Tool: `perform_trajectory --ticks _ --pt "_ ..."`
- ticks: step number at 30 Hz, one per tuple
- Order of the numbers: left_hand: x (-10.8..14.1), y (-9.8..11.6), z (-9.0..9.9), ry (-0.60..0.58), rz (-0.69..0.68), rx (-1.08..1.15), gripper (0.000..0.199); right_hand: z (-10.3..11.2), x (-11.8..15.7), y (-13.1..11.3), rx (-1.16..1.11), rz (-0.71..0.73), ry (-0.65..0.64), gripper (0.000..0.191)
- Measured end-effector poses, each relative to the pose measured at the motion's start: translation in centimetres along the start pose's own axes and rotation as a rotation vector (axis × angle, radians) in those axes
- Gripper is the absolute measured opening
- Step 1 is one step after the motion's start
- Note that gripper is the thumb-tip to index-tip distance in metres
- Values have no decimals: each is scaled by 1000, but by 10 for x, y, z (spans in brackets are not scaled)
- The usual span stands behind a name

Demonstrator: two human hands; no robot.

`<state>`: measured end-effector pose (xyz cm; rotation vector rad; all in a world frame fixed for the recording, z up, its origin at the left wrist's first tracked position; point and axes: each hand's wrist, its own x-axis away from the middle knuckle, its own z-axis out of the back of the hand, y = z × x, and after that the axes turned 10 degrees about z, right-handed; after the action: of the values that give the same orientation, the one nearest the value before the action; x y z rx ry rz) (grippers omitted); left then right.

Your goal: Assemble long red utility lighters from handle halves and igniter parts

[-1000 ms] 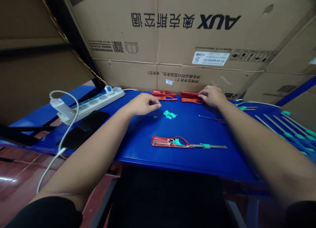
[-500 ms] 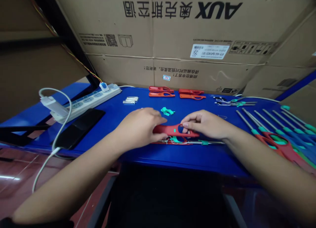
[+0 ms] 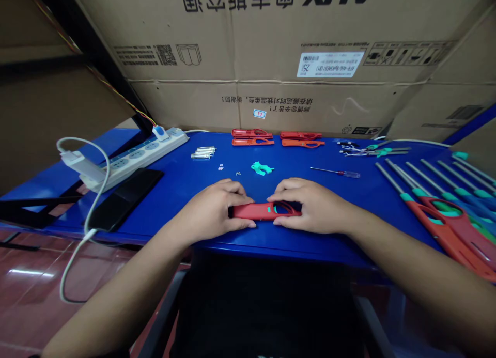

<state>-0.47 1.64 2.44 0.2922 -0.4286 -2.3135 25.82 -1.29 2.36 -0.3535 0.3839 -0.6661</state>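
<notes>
A red long-neck lighter lies crosswise near the table's front edge, its casing halves one on top of the other. My left hand grips its left end, thumb on the near side and fingers on the far side. At the other end my right hand holds the part around the trigger opening in the same way and hides the metal tube. A small green piece shows in the casing's top. Just beyond my hands lie green plastic triggers, tiny metal springs or pins and small pale bits.
Red casing halves lie at the back, with clear gas tanks to their left. A screwdriver and wired parts are right. Several lighters fill the right edge. Left are a phone and a power strip.
The upper red casing half, held tilted above the lower one, is now down on it. My right hand has moved from the trigger loop to grip the right end. The screwdriver has come into view.
</notes>
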Motion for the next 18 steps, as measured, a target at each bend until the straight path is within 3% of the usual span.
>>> perform_trajectory --ticks 18 --pt "3 -5 -1 -36 62 53 43 -7 -6 -3 53 -17 -33 34"
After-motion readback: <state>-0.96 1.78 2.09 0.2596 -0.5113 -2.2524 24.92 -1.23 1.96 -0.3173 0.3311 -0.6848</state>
